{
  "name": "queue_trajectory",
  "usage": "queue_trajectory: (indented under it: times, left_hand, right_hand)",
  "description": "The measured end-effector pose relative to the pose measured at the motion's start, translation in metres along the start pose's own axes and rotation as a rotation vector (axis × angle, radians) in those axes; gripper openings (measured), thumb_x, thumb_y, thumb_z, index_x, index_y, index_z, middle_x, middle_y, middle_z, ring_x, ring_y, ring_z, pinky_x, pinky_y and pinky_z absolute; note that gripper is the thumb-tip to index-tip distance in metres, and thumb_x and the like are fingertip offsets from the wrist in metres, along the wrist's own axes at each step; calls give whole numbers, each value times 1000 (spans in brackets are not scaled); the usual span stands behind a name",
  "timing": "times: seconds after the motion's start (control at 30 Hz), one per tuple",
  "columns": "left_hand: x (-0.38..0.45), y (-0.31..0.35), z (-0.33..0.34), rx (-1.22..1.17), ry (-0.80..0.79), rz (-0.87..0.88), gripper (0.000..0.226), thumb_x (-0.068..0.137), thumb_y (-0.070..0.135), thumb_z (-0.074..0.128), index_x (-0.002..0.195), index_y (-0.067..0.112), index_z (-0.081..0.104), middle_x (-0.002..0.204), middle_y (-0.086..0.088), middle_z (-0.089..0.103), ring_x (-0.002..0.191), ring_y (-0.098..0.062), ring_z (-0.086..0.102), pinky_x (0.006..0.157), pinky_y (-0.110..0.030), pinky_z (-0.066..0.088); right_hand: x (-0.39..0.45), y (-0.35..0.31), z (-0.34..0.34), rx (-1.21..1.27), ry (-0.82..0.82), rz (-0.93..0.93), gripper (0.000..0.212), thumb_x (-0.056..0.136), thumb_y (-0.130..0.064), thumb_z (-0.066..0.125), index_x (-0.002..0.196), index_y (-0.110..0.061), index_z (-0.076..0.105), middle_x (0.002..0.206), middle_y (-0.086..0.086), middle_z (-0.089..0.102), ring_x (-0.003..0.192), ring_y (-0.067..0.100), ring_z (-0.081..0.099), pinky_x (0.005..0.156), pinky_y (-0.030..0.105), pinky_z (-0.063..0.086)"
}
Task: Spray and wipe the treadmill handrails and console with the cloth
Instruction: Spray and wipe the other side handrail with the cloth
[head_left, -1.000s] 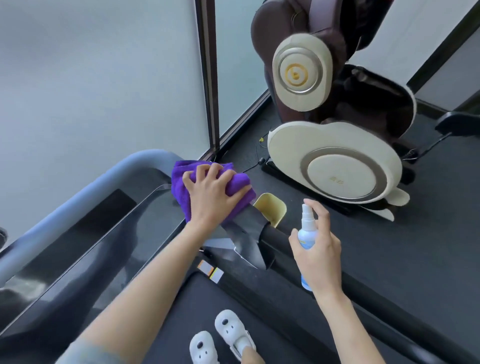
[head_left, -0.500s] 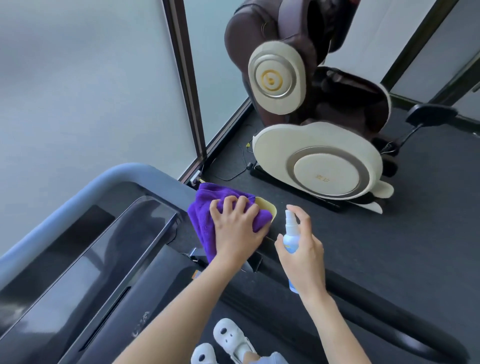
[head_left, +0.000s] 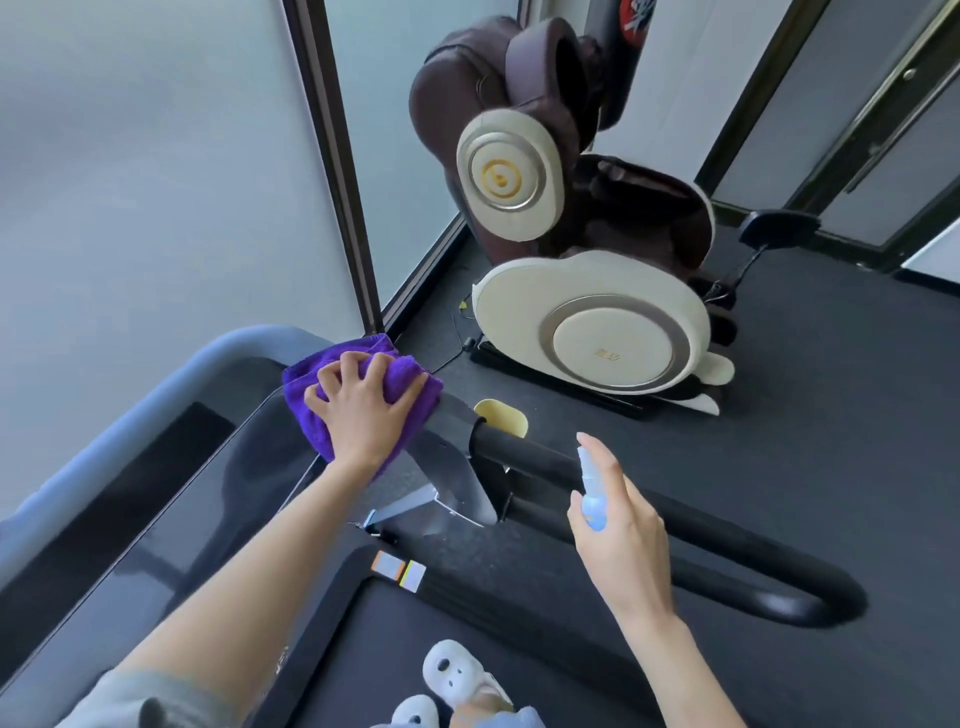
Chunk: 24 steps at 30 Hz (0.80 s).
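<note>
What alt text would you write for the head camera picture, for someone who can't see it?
Seen from above, a person's left hand presses a purple cloth onto the top corner of a treadmill console, while the right hand holds a small spray bottle above the black handrail. A massage chair stands beyond on the dark floor.

left hand (head_left: 363, 410) presses purple cloth (head_left: 332, 384) on console (head_left: 156, 519) | right hand (head_left: 618, 535) holds spray bottle (head_left: 592, 488)

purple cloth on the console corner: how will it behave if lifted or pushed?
Probably floppy: the purple cloth lies bunched in folds under the left hand and drapes over the console corner. Likely light for its size. On that glossy surface it should slide easily when pushed.
</note>
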<state>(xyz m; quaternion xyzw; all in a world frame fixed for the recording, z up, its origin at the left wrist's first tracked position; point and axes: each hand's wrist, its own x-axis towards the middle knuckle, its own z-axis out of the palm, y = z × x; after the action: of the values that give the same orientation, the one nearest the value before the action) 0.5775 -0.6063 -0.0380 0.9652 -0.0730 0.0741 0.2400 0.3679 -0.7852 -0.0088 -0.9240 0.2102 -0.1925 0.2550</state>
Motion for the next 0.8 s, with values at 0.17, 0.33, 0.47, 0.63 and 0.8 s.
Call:
queue_trajectory:
  times: [0.17, 0.33, 0.47, 0.63, 0.8]
  left_hand:
    - [-1, 2, -4, -27, -7, 3, 42, 89, 62, 47, 108, 27, 60, 123, -3, 47, 119, -32, 32, 101, -54, 19]
    - [0, -1, -7, -23, -13, 35, 43, 90, 62, 45, 107, 26, 59, 121, -3, 48, 117, -33, 33, 98, -54, 22]
    - [1, -2, -7, 0, -3, 56, 42, 91, 61, 44, 104, 24, 59, 118, -4, 50, 112, -33, 35, 93, -53, 25]
    - [3, 0, -6, -17, 4, 55, 41, 91, 59, 44, 100, 22, 58, 113, -3, 54, 107, -32, 38, 89, -50, 26]
    - [-6, 5, -5, -49, -13, 67, 39, 91, 58, 46, 99, 22, 58, 114, -2, 54, 108, -32, 38, 92, -53, 25]
  right_hand:
    - [-3, -11, -10, 9, 89, 58, 59, 81, -3, 64, 124, -36, 40, 76, 1, 60, 63, 32, 52, 56, 40, 50]
    - [-3, -21, -13, -31, 138, 115, 59, 82, -4, 61, 124, -37, 36, 77, 3, 60, 64, 36, 53, 56, 40, 49]
    - [-9, -21, -20, -88, 165, 178, 63, 84, -7, 61, 128, -41, 31, 83, 6, 62, 68, 37, 55, 54, 38, 46]
    - [-16, -5, -28, -128, 184, 272, 60, 83, -6, 60, 131, -36, 39, 80, 4, 62, 65, 36, 55, 53, 35, 43]
    - [-13, 5, -30, -19, 184, 301, 59, 79, -1, 59, 122, -37, 39, 64, 4, 53, 60, 33, 48, 56, 42, 48]
